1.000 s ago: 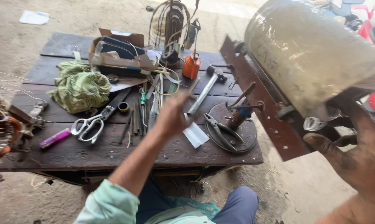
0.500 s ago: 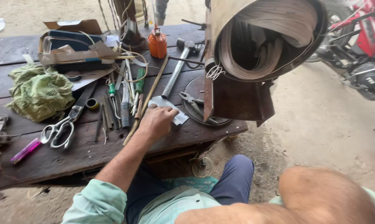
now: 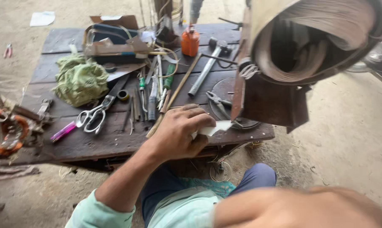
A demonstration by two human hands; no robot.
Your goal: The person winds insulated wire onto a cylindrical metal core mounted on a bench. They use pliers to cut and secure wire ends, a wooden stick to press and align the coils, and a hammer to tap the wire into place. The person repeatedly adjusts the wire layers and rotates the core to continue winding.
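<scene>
A: Dark wood table (image 3: 85, 143), low and crowded. Left hand (image 3: 178, 134) at centre frame, grip narrow, fingers curled onto a white paper slip (image 3: 214, 128) lying at the table's near edge. It's pinching or pressing the slip; can't say it's lifted.

B: Right hand?

A: Can't tell. A blurred forearm (image 3: 300, 209) fills the lower right and the hand itself isn't shown. A heavy metal drum (image 3: 313, 38) with coiled sheet inside hangs at the upper right, its rusty bracket (image 3: 271, 101) just over the round plate (image 3: 231, 99) and pliers (image 3: 216, 100).

B: Risks?

A: The drum looks poorly steadied from here. If it tips, the bracket's edge comes down beside the left knuckles. The slip is half off the edge and could slide to the ground. Also, loose tools crowd the wrist: wooden stick (image 3: 174, 95), hammer (image 3: 207, 67), scissors (image 3: 96, 114). A quick pull-back could sweep them, or knock the orange bottle (image 3: 190, 41) farther up.
</scene>
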